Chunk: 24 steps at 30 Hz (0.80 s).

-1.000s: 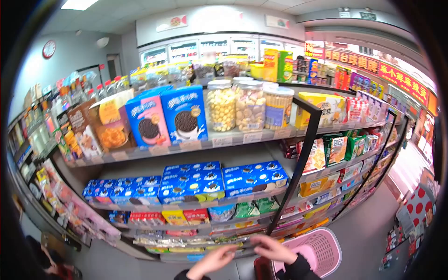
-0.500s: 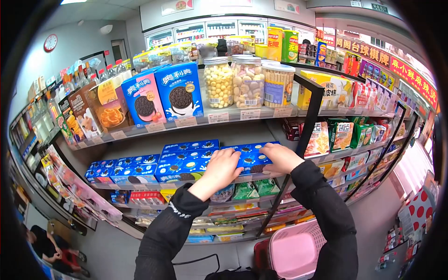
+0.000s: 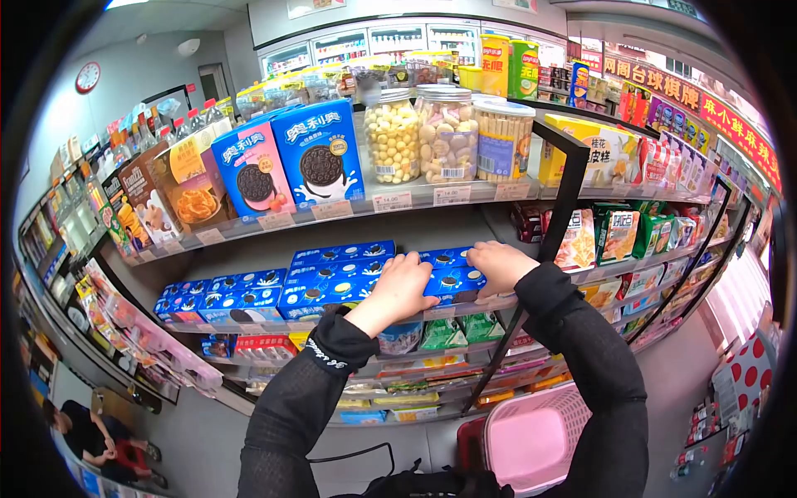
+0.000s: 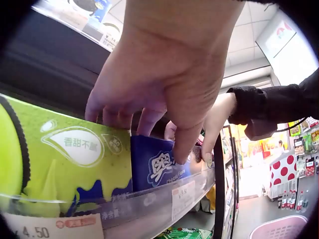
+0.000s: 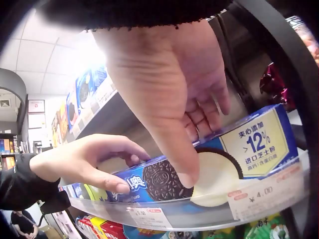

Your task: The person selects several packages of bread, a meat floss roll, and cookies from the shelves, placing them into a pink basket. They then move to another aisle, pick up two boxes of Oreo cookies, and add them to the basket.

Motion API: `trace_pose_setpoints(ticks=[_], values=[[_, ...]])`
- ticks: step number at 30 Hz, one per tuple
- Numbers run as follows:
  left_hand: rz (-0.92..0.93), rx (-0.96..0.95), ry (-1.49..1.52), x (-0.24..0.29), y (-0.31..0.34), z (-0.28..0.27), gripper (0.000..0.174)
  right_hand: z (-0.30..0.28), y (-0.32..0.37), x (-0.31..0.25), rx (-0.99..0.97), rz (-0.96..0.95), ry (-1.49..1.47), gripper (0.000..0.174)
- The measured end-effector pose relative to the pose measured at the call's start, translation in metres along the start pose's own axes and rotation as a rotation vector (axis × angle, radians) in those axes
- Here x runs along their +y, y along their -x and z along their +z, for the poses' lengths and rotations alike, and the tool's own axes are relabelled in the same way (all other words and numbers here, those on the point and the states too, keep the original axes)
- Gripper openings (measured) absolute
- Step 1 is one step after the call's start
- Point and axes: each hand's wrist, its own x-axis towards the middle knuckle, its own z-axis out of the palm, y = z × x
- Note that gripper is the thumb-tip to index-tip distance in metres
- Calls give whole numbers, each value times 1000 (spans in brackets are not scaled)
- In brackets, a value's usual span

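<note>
Both hands are at the right-hand group of blue cookie boxes point(image 3: 455, 284) on the second shelf. My left hand point(image 3: 402, 287) grips the left end of a front cookie box point(image 4: 157, 162), thumb on its front face and fingers over the top. Toward the other end, my right hand point(image 3: 503, 267) holds the same box, its thumb pressed on the printed cookie picture and the fingers behind the top edge. A green-fronted box point(image 4: 75, 154) stands just left of it in the left wrist view. A clear price-label strip point(image 5: 187, 215) runs along the front.
More blue cookie boxes point(image 3: 332, 286) are stacked to the left. Jars point(image 3: 447, 137) and upright cookie cartons point(image 3: 315, 158) line the shelf above. A black shelf post point(image 3: 554, 224) rises by the right hand. Below are a pink basket point(image 3: 531, 427) and a seated person point(image 3: 91, 440).
Both hands have come up from low in front of the shelves to the blue cookie boxes. Over the last half second they have stayed there, while the head view has shifted slightly.
</note>
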Motion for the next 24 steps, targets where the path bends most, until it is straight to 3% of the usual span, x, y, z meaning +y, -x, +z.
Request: trace_pose_setpoints(ticks=[7,16,19,24], values=[[13,40,114,2,0,-10,47,-5,8,-1,82,23,-67,55],[198,316,77,26,33,-79,45,-52,48,-54,548,-77,-23,41],[221,322,32,35,58,-86,47,-50,66,-80,570,-59,-38,44],[243,187,98,46,102,-70,51,-18,95,-114,444,16,-129,42]])
